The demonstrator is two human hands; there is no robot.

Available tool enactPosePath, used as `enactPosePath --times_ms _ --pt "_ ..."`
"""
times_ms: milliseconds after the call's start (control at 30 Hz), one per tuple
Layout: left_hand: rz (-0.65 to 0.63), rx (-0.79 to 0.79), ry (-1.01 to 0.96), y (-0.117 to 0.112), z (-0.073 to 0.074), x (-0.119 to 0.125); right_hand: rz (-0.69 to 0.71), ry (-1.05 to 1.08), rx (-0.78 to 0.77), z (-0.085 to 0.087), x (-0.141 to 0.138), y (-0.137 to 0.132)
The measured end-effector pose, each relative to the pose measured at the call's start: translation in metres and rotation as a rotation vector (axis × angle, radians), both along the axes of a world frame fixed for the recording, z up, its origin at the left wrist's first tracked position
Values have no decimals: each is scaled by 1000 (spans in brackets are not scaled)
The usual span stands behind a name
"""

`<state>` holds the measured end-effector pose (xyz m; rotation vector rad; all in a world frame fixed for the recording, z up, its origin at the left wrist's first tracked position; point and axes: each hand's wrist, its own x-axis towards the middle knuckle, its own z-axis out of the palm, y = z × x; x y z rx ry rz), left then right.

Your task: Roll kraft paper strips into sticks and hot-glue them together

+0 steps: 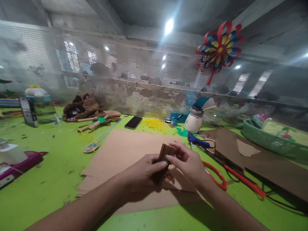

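Both my hands hold a folded, pleated piece of brown paper [165, 153] just above a large brown cardboard sheet [120, 150] on the green table. My left hand [144, 171] grips the lower part of the folded paper, thumb pressed on its side. My right hand [189, 162] pinches the top edge with fingers and thumb closed. The lower end of the paper is hidden behind my left hand.
Red-handled scissors [218, 176] and a blue glue gun [196, 140] lie right of my hands. A green basket [271, 141] sits far right, a white jar [194, 120], a black phone [133, 122] and yellow shreds [154, 124] at the back. A perforated metal screen carries a paper pinwheel [220, 48].
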<state>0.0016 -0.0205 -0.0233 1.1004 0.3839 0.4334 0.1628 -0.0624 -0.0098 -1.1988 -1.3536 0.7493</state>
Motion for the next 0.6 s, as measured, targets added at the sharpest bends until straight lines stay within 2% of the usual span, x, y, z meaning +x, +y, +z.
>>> enactPosePath --times_ms 167,267,367,533,600 --pt "55 -90 28 10 0 -3 20 -64 -4 -1 5 -2" --pt "2 -130 7 10 0 -5 83 -98 -34 -4 12 -3" --pt "-101 -158 32 9 -1 -6 218 -151 29 -1 19 -6" --pt "-241 -218 65 7 -3 -6 334 -561 93 12 26 -12" --pt "-260 -210 84 8 -4 -6 334 -640 82 15 27 -14"
